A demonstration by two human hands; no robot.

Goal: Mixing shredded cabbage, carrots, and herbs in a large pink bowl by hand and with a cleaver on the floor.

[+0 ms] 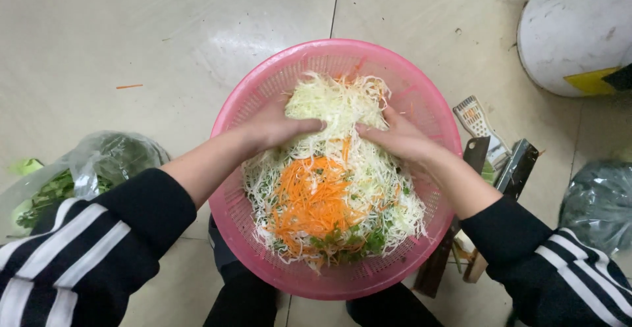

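- A round pink plastic colander (250, 100), its wall pierced with fine slots, is seen on the glossy tiled floor (131, 31); it is heaped with stringy shredded cabbage (336, 103), orange carrot strips (309, 199) and green herb bits.
- The left hand (280, 127) is laid flat on the far cabbage, grip spread; the right hand (398, 139) likewise, fingers loosely apart.
- A crinkled clear bag of greens (99, 166) lies left; a flat grater (477, 120) lies right.
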